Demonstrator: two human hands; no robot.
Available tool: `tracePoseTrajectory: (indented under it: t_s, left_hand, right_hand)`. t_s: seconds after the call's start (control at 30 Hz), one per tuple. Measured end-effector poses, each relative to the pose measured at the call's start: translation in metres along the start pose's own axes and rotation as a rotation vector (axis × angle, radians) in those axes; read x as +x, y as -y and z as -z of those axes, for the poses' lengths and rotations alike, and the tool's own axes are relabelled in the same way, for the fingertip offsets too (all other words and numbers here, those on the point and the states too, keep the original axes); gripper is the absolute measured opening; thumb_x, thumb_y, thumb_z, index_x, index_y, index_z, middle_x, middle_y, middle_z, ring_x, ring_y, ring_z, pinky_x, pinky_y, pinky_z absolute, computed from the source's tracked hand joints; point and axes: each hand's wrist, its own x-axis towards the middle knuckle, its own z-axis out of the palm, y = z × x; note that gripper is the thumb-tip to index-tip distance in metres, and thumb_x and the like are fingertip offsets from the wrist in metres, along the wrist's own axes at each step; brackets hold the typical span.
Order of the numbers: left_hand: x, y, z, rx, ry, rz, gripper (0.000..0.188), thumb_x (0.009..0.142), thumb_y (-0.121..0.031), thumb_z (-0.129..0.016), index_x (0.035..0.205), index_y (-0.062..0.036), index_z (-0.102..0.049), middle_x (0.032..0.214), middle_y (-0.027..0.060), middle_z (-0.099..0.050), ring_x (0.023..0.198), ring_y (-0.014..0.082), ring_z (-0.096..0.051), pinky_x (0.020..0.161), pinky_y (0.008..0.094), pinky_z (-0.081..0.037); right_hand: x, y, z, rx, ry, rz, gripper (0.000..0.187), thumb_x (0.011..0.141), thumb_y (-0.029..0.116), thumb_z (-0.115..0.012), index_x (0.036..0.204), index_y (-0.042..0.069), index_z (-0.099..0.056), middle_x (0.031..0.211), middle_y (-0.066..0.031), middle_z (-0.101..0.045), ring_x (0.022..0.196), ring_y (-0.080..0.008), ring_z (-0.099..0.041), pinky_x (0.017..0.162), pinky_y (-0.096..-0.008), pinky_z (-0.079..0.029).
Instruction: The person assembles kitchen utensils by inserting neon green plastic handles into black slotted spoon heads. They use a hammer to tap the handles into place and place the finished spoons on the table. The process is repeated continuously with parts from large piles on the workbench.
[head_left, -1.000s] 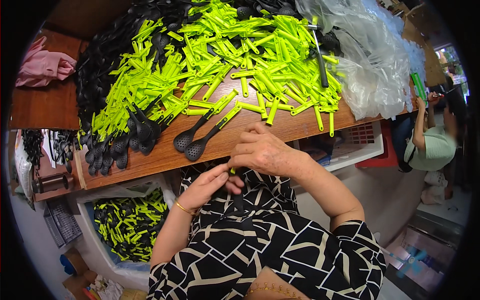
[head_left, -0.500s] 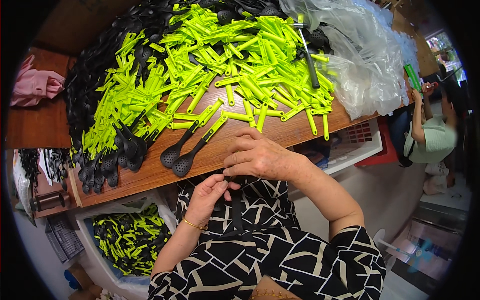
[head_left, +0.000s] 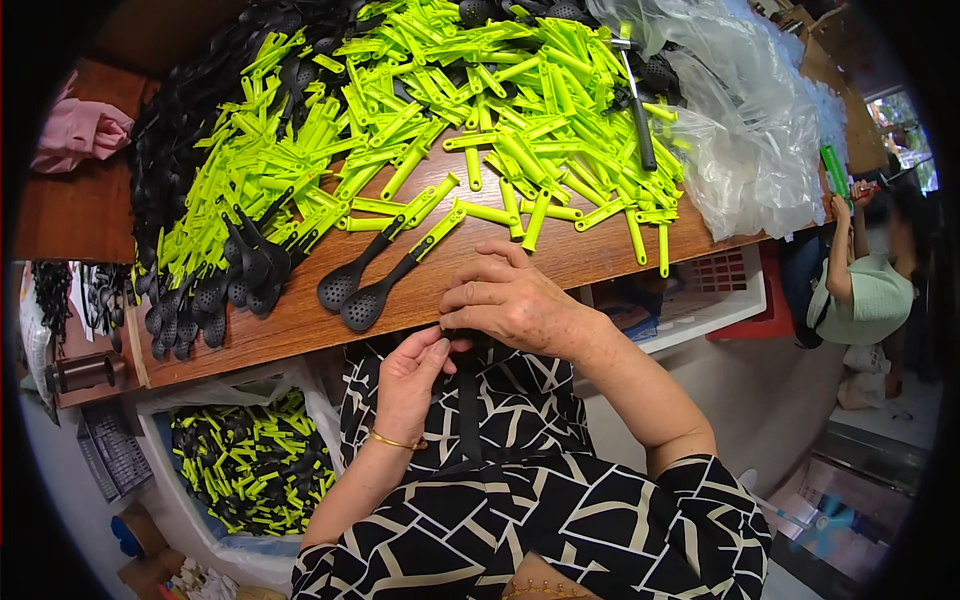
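Starting far left: pink cloth (head_left: 75, 135) on the dark shelf, then a heap of black slotted spoon heads (head_left: 205, 290) along the bench (head_left: 300, 325) edge. Below it, a lined bin (head_left: 250, 465) full of finished green-and-black utensils. Two assembled slotted spoons (head_left: 385, 270) lie near the bench edge, just above the hands.

Left hand (head_left: 415, 375) is at the lap, fingers curled, thumb and fingertips pinching the top of a black utensil piece (head_left: 468, 400) that runs down over the patterned dress. Right hand (head_left: 510, 300) covers the top end of the same piece, fingers clenched around it, just below the bench edge. Exactly what the right hand clamps is hidden, probably a handle joint, hard to say.

Further right: big pile of lime-green handles (head_left: 480, 110), clear plastic bag (head_left: 760, 130), white crate (head_left: 700, 300) under the bench, another person (head_left: 865, 290) seated far right.

Risks: the piece is held at one end only over the lap, so a loose pinch could drop it to the floor. The two spoons sit close to the edge; a knock from the right wrist could push them off.

Hidden: the piece's upper end under both hands, its lower end lost against the dark dress pattern, pile tops cut by the rim.
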Motion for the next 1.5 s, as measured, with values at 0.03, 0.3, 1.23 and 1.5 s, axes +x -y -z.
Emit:
tracePoseTrajectory:
  t_s: [0.03,0.3,1.23,1.5]
  left_hand:
    - [0.000,0.004,-0.005,0.007,-0.034,-0.031,0.031,0.106,-0.014,-0.068,0.132,0.0017,-0.068,0.112,0.0103,-0.078,0.084,0.0076,-0.063,0.082,0.0215,-0.052]
    - [0.003,0.027,-0.017,-0.028,-0.100,-0.207,0.022,0.107,-0.011,-0.066,0.125,0.0027,-0.068,0.105,0.0034,-0.071,0.088,0.0087,-0.060,0.082,0.0229,-0.048]
    - [-0.006,0.005,-0.004,-0.038,-0.031,-0.165,0.027,0.107,-0.015,-0.066,0.128,0.0031,-0.065,0.111,0.0143,-0.077,0.092,0.0147,-0.072,0.090,0.0280,-0.056]
    - [-0.008,-0.008,-0.021,-0.170,-0.004,-0.075,0.025,0.107,-0.013,-0.065,0.128,0.0005,-0.066,0.111,0.0143,-0.078,0.096,0.0190,-0.075,0.090,0.0316,-0.058]
  right_hand:
    - [0.000,0.000,0.000,-0.011,-0.012,-0.013,0.020,0.084,0.022,-0.075,0.103,0.021,-0.079,0.114,0.0031,-0.072,0.118,-0.0197,-0.064,0.115,-0.0524,-0.041]
    - [0.011,0.018,-0.011,-0.019,-0.181,-0.323,0.046,0.074,0.035,-0.087,0.115,0.020,-0.073,0.134,0.0012,-0.062,0.135,-0.0258,-0.053,0.120,-0.0585,-0.027]
    - [0.002,-0.073,0.062,-0.421,-0.458,-0.390,0.036,0.087,0.003,-0.071,0.121,0.014,-0.075,0.115,-0.0063,-0.075,0.116,-0.0317,-0.065,0.101,-0.0454,-0.046]
    - [0.013,-0.150,0.093,-0.592,-0.274,-0.398,0.022,0.084,0.004,-0.070,0.102,0.013,-0.078,0.106,-0.0034,-0.077,0.106,-0.0229,-0.068,0.091,-0.0388,-0.048]
